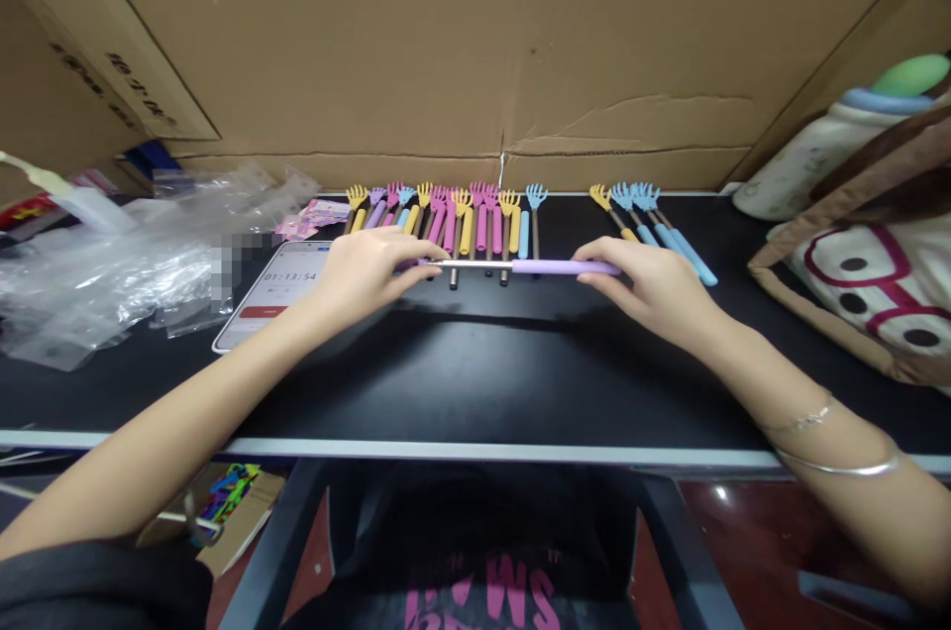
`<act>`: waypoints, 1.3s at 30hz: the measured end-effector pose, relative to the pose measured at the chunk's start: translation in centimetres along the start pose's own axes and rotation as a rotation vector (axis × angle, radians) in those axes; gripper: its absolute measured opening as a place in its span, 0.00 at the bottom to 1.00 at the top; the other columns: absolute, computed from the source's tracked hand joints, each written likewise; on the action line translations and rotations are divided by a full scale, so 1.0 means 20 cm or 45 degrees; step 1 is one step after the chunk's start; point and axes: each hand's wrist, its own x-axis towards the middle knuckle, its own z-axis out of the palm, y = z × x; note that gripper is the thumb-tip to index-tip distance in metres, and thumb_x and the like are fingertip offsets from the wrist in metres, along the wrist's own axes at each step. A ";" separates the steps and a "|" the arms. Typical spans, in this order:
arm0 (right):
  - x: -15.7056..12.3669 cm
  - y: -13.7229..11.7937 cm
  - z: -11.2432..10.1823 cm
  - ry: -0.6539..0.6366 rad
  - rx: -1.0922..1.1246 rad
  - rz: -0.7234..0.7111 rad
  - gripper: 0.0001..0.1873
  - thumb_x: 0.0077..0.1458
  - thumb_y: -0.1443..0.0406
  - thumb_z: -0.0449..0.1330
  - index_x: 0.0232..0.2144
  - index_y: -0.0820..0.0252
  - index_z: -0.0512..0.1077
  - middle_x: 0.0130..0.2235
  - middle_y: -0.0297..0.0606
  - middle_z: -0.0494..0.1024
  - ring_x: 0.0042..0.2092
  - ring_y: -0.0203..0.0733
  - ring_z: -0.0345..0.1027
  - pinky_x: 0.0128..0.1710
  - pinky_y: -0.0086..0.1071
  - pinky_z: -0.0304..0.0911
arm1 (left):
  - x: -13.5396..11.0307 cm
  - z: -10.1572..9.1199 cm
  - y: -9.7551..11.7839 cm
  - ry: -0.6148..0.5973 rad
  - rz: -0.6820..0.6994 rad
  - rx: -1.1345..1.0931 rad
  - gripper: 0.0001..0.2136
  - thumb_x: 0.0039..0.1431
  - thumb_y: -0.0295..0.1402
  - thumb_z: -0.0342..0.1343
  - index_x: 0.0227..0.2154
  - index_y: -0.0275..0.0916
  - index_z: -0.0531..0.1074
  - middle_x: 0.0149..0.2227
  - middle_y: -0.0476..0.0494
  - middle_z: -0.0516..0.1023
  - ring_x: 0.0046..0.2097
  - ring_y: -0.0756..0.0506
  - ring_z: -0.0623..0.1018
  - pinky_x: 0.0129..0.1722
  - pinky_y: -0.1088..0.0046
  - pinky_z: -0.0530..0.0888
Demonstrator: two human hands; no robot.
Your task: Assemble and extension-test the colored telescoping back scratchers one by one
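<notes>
A back scratcher with a purple handle [554, 266] and a thin metal rod spans the space between my hands, level above the black table. My left hand [375, 263] is closed on its left end, the fingers hiding most of its head. The far end of the purple handle is pinched in my right hand [646, 288]. Just behind lies a row of pink, yellow, purple and blue back scratchers [466, 224], claws toward the cardboard. Beyond my right hand rest several more, mostly blue back scratchers [680, 249].
A phone [278, 288] showing a timer lies by my left forearm. Clear plastic bags [149, 263] are heaped at the left. On the right stand a white bottle [802, 155] and a cloth bag [839, 254]. Cardboard [475, 46] walls the back. Below the table is a box [249, 521] of colourful pieces.
</notes>
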 end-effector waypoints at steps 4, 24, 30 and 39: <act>0.01 -0.02 0.00 0.053 0.219 0.104 0.08 0.63 0.58 0.54 0.37 0.54 0.68 0.29 0.34 0.75 0.28 0.39 0.66 0.29 0.33 0.58 | -0.01 0.00 0.01 0.036 0.011 -0.034 0.15 0.68 0.45 0.51 0.44 0.49 0.81 0.37 0.47 0.84 0.39 0.44 0.79 0.34 0.72 0.67; 0.00 -0.05 -0.06 -0.412 0.739 0.315 0.22 0.64 0.46 0.50 0.34 0.57 0.67 0.17 0.28 0.69 0.20 0.36 0.64 0.26 0.31 0.58 | 0.00 -0.02 0.04 0.098 0.151 -0.034 0.13 0.67 0.43 0.53 0.42 0.49 0.83 0.34 0.48 0.84 0.36 0.46 0.80 0.30 0.73 0.65; 0.01 -0.02 -0.11 -0.272 0.534 0.301 0.20 0.61 0.47 0.56 0.35 0.57 0.71 0.20 0.30 0.71 0.24 0.36 0.65 0.26 0.31 0.56 | 0.00 -0.02 0.04 0.147 0.148 -0.023 0.11 0.64 0.41 0.56 0.40 0.48 0.83 0.34 0.50 0.85 0.35 0.47 0.81 0.28 0.74 0.62; 0.02 -0.04 -0.12 -0.147 0.729 0.377 0.19 0.59 0.47 0.58 0.33 0.57 0.69 0.19 0.29 0.70 0.22 0.37 0.67 0.28 0.34 0.58 | 0.00 -0.04 0.06 -0.024 -0.029 -0.220 0.11 0.62 0.43 0.58 0.40 0.49 0.83 0.31 0.53 0.84 0.27 0.49 0.77 0.29 0.74 0.62</act>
